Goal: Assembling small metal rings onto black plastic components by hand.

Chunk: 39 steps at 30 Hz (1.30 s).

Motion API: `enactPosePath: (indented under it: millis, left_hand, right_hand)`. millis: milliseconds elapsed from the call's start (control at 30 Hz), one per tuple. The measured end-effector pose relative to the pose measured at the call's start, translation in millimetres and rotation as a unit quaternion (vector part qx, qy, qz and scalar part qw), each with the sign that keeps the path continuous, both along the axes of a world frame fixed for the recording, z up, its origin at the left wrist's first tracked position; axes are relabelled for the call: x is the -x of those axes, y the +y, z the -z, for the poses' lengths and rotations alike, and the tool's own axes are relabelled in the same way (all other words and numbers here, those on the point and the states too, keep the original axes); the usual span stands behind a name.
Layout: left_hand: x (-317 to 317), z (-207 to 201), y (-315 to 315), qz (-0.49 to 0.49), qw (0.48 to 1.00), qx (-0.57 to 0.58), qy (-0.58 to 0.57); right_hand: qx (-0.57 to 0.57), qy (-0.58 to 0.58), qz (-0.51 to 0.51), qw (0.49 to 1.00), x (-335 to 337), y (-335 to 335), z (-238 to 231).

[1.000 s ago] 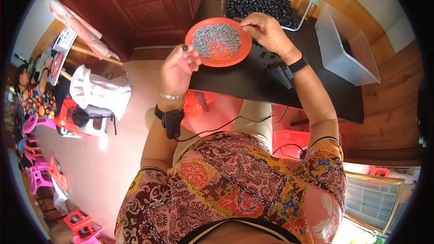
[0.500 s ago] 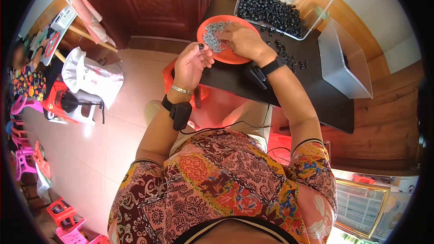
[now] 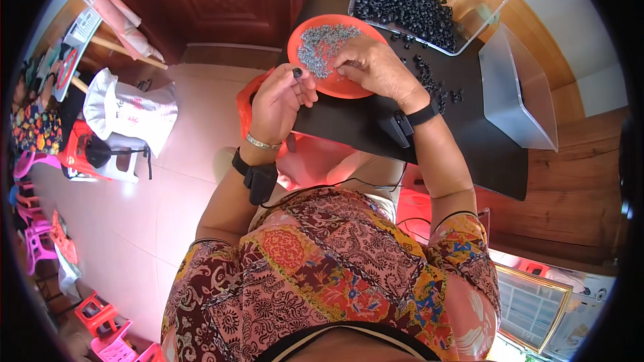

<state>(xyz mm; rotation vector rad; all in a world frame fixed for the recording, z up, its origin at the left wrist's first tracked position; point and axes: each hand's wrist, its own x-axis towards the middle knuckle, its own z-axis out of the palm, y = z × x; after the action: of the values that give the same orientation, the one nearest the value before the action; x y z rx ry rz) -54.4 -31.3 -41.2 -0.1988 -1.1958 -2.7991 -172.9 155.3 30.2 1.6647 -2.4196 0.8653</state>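
My left hand (image 3: 280, 102) is palm up just off the near left rim of an orange plate (image 3: 355, 91). Its fingertips are closed on a small black cylindrical piece (image 3: 297, 72). Many small silvery metal parts (image 3: 315, 53) lie spread over the plate. Above the plate's right side is my right hand (image 3: 376, 72), its thumb and fingers pinched together. Whatever it holds, if anything, is too small to make out. Loose black pieces (image 3: 429, 80) of the same sort lie on the dark table right of that hand.
A clear bin (image 3: 463, 45) heaped with black pieces stands at the table's back. Right of it is a translucent plastic box (image 3: 513, 104) on the dark table (image 3: 469, 154). A white sack (image 3: 144, 110) rests on a stool at left, near a person in a floral top (image 3: 37, 127).
My right hand has drawn back slightly from the metal parts, toward the plate's right side, with its fingers pinched. My left hand still holds the black piece, nearly in place.
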Motion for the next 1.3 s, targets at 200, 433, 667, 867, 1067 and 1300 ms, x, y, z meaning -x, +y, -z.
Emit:
enactPosePath:
  millis: [200,433,667,867,1067,1300]
  left_hand:
    - [-1.5,0.4,3.7,0.02,1.0,-0.005,0.009]
    - [-3.8,-4.0,1.2,0.017,1.0,-0.007,-0.007]
    - [4.2,-9.6,10.6,0.0,0.999,0.013,-0.046]
    - [15.4,-17.1,17.5,-0.02,0.998,0.04,-0.055]
    - [71.7,-63.8,49.5,0.054,0.998,0.013,-0.007]
    - [131.2,-66.9,102.6,0.108,0.993,-0.043,0.01]
  right_hand:
    - [-0.063,0.057,-0.005,0.996,-8.3,3.3,12.4]
    - [-0.077,0.097,0.034,0.992,-12.0,-2.0,15.3]
    - [0.111,-0.023,0.036,0.993,8.2,0.4,24.3]
    - [0.281,-0.291,0.089,0.91,18.0,7.8,13.9]
    - [0.412,-0.3,0.075,0.857,14.5,20.2,-21.7]
    - [0.485,-0.305,0.094,0.814,21.0,48.4,-16.7]
